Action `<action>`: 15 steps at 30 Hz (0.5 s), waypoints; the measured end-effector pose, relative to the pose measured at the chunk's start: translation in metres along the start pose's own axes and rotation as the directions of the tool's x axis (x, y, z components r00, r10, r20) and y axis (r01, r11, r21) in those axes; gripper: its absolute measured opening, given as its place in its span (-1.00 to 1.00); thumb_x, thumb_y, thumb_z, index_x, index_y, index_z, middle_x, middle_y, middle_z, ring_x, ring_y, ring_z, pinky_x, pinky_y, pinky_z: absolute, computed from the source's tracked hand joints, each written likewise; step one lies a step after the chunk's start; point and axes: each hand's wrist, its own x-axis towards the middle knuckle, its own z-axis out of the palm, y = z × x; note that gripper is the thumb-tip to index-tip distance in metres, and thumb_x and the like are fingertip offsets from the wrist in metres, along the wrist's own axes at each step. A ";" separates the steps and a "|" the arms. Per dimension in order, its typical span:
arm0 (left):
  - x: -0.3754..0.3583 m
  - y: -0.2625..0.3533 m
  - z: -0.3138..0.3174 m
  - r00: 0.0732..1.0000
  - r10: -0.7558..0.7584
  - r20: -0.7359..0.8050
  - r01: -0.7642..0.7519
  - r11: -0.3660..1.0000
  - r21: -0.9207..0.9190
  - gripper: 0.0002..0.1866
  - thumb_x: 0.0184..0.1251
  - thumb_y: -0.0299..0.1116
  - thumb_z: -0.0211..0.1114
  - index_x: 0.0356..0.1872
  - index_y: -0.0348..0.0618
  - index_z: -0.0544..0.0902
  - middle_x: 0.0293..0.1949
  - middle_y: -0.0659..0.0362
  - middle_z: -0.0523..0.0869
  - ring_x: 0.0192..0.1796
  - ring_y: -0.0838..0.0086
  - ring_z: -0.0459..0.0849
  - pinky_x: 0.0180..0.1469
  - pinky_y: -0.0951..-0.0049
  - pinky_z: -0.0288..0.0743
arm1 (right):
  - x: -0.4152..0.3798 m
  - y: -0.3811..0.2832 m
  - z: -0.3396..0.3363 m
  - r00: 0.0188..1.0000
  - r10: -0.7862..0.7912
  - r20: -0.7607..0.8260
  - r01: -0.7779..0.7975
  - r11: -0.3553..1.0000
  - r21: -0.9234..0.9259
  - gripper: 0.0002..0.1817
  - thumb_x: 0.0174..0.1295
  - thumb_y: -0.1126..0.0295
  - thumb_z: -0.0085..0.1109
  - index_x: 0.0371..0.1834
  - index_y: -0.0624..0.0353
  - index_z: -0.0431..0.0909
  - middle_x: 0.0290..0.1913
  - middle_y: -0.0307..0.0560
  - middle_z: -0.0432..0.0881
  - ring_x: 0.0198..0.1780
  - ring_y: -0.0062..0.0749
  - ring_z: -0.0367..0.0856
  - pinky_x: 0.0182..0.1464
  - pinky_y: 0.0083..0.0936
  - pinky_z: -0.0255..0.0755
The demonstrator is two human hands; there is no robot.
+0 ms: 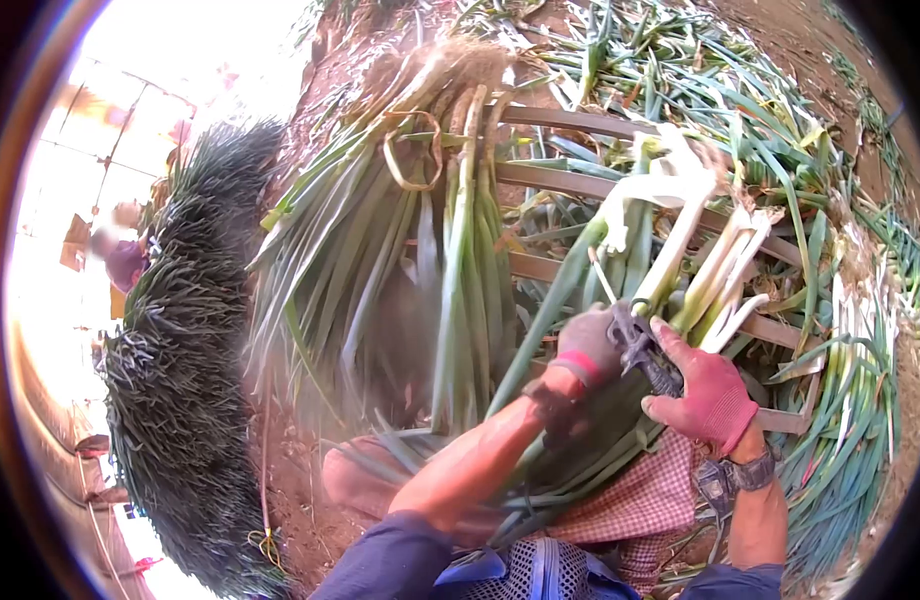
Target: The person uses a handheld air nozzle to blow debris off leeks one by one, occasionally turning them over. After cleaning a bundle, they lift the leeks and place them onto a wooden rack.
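Observation:
A dark air blow gun (pixel 638 345) with a thin pale nozzle points up and left. My right hand (pixel 710 395), in a red glove, is closed on its handle, thumb and forefinger on either side. Beside the gun is my left hand (pixel 588 340), in a grey glove with a red cuff, closed around green onion stalks; its fingertips are partly hidden. The thick white stems (pixel 675 255) of these long onions rise just beyond both hands, with their green leaves trailing down toward my lap.
Slatted wooden rails (pixel 570 180) cross ahead under the onions. To the left lie a bundle of long onions (pixel 380 240) and a tall dark-green stack (pixel 180 400), with another person partly visible behind it. Loose leaves (pixel 670 70) cover the ground; more onions (pixel 845 370) lie right.

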 end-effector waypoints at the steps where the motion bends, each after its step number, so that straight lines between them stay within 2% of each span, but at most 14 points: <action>1: -0.006 0.000 -0.004 0.995 -0.074 0.068 0.076 0.997 -0.031 -0.49 0.39 0.03 0.30 0.23 -0.02 0.71 0.04 -0.18 0.76 0.13 -0.13 0.76 0.24 -0.07 0.61 | 0.008 -0.002 0.002 0.999 -0.009 -0.050 0.009 1.000 -0.015 0.03 0.05 0.08 0.49 0.68 0.04 0.33 0.00 0.34 0.76 0.06 0.29 0.75 0.19 -0.02 0.63; 2: -0.013 0.001 -0.007 0.980 -0.144 0.139 0.153 0.987 -0.058 -0.41 0.36 0.08 0.32 0.32 0.00 0.68 0.10 -0.17 0.76 0.18 -0.11 0.74 0.28 -0.03 0.61 | 0.019 -0.004 0.002 0.995 -0.018 -0.100 0.015 0.999 -0.031 0.03 0.06 0.08 0.49 0.68 0.07 0.32 0.02 0.34 0.77 0.07 0.30 0.75 0.20 -0.03 0.63; 3: -0.018 -0.011 -0.003 0.997 -0.058 0.049 0.063 0.993 -0.105 -0.46 0.35 0.09 0.35 0.23 0.00 0.74 0.04 -0.17 0.78 0.14 -0.10 0.76 0.23 -0.05 0.61 | 0.032 0.003 0.011 0.972 -0.088 -0.216 0.091 0.996 0.003 0.02 0.08 0.10 0.47 0.68 0.13 0.31 0.02 0.33 0.77 0.06 0.31 0.75 0.19 -0.04 0.64; 4: -0.023 -0.014 -0.020 0.999 -0.016 0.038 0.022 0.986 -0.167 -0.50 0.36 0.04 0.36 0.19 0.00 0.77 0.03 -0.17 0.79 0.05 -0.09 0.78 0.18 -0.03 0.62 | 0.044 -0.002 0.010 0.974 -0.051 -0.222 0.057 0.998 0.021 0.03 0.09 0.10 0.46 0.67 0.20 0.30 -0.01 0.33 0.77 0.04 0.29 0.76 0.17 -0.04 0.65; 6: -0.026 -0.029 -0.063 0.993 -0.103 0.049 0.111 0.975 -0.191 -0.51 0.38 -0.02 0.39 0.22 -0.05 0.75 0.02 -0.16 0.79 0.07 -0.04 0.78 0.19 0.01 0.63 | 0.057 -0.022 0.004 0.996 0.040 -0.081 -0.041 0.999 -0.009 0.04 0.09 0.08 0.46 0.70 0.14 0.28 -0.03 0.33 0.77 0.02 0.28 0.78 0.16 -0.04 0.65; 7: -0.025 -0.045 -0.080 0.980 -0.099 -0.170 0.083 0.992 -0.100 -0.52 0.39 -0.04 0.41 0.21 -0.06 0.76 0.03 -0.13 0.79 0.08 0.00 0.77 0.20 0.03 0.63 | 0.059 -0.029 0.006 1.000 -0.016 -0.016 0.016 1.000 -0.009 0.06 0.10 0.07 0.45 0.72 0.09 0.24 -0.05 0.34 0.77 0.00 0.26 0.78 0.16 -0.04 0.65; 8: -0.021 -0.061 -0.097 0.923 -0.071 -0.377 0.076 0.997 -0.003 -0.54 0.39 -0.06 0.43 0.20 -0.07 0.76 0.03 -0.09 0.79 0.09 0.04 0.77 0.21 0.05 0.62 | 0.062 -0.028 0.017 0.998 -0.067 -0.001 0.067 0.998 0.000 0.06 0.11 0.07 0.44 0.74 0.02 0.22 -0.08 0.36 0.77 -0.01 0.27 0.79 0.15 -0.04 0.65; 10: -0.004 -0.068 -0.138 0.770 -0.162 -0.617 0.372 0.899 0.229 -0.52 0.33 -0.02 0.49 0.17 -0.06 0.77 0.05 -0.04 0.79 0.13 0.06 0.77 0.22 0.05 0.63 | 0.073 -0.035 0.031 0.985 -0.120 -0.122 0.126 0.991 0.042 0.06 0.10 0.07 0.44 0.73 0.04 0.23 -0.10 0.38 0.76 -0.04 0.28 0.79 0.13 -0.01 0.65; 12: 0.020 -0.099 -0.159 0.745 -0.253 -0.618 0.519 0.801 0.298 -0.48 0.25 -0.02 0.53 0.16 -0.06 0.78 0.10 -0.03 0.77 0.18 0.06 0.76 0.23 0.06 0.63 | 0.090 -0.044 0.041 0.987 -0.139 -0.081 0.146 0.986 0.084 0.05 0.09 0.07 0.44 0.73 0.05 0.24 -0.12 0.38 0.76 -0.05 0.30 0.78 0.12 0.00 0.64; 13: 0.025 -0.106 -0.161 0.747 -0.252 -0.616 0.516 0.804 0.297 -0.48 0.25 -0.02 0.53 0.16 -0.06 0.78 0.10 -0.03 0.77 0.18 0.06 0.76 0.23 0.06 0.63 | 0.098 -0.050 0.042 0.986 -0.161 -0.043 0.165 0.977 0.133 0.05 0.09 0.08 0.43 0.72 0.06 0.25 -0.14 0.39 0.76 -0.06 0.32 0.77 0.11 0.02 0.64; 15: 0.029 -0.116 -0.164 0.744 -0.372 -0.555 0.536 0.828 0.163 -0.40 0.16 -0.05 0.55 0.22 -0.08 0.76 0.10 -0.07 0.81 0.20 0.04 0.78 0.27 0.08 0.63 | 0.110 -0.063 0.042 0.991 -0.133 -0.032 0.136 0.981 0.138 0.04 0.10 0.08 0.43 0.72 0.07 0.25 -0.17 0.39 0.76 -0.07 0.33 0.77 0.10 0.04 0.63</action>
